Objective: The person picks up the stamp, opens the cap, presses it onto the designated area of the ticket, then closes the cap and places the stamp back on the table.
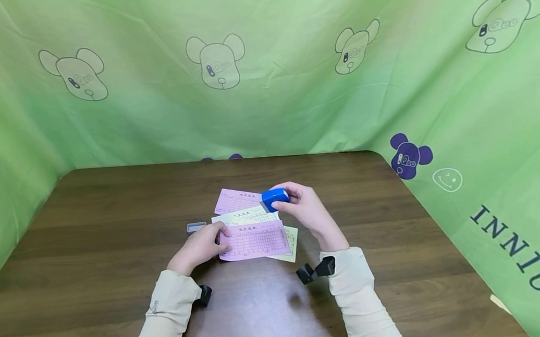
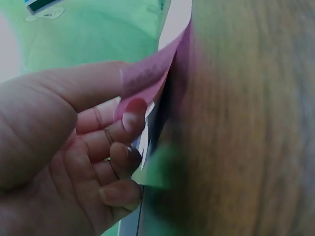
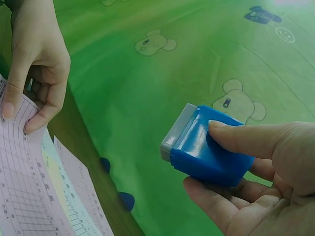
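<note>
My right hand holds a blue self-inking stamp above the papers, its pale grey end tilted down to the left. In the right wrist view, thumb and fingers grip the stamp by its sides. My left hand pinches the left edge of a pink printed slip between thumb and fingers. That edge of the slip curls up in the left wrist view. Under and behind it lie a white slip, another pink slip and a yellow-green slip.
A small clear cap lies on the brown wooden table just left of the slips. A green curtain with cartoon bear heads hangs behind the table and along its sides. Black camera mounts sit at both wrists.
</note>
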The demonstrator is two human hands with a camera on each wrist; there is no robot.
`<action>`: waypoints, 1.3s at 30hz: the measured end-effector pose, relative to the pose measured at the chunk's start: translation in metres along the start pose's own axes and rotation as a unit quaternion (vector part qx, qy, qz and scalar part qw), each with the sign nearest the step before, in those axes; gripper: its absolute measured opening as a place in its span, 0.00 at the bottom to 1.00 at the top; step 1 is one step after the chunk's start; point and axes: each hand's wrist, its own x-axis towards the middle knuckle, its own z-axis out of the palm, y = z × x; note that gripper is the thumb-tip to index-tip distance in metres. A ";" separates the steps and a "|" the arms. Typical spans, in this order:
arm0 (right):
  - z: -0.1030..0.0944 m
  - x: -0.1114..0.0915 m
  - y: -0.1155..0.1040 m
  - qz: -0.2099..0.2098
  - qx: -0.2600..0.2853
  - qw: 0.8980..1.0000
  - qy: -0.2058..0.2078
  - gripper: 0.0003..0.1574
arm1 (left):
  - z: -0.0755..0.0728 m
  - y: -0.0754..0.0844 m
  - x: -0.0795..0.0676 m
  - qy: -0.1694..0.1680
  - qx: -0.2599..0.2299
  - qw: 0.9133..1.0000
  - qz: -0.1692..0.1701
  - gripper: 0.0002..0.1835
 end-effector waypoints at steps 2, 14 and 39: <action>0.000 0.001 0.002 0.001 0.000 1.000 0.000 0.23 | 0.001 -0.002 0.000 0.001 -0.004 1.000 0.002 0.10; -0.001 0.007 0.033 0.007 0.014 1.000 -0.002 0.23 | 0.004 0.001 -0.002 0.026 0.012 0.999 -0.021 0.13; 0.019 -0.005 0.082 -0.005 0.012 0.999 0.045 0.23 | 0.014 -0.003 0.004 0.034 -0.124 0.983 0.132 0.14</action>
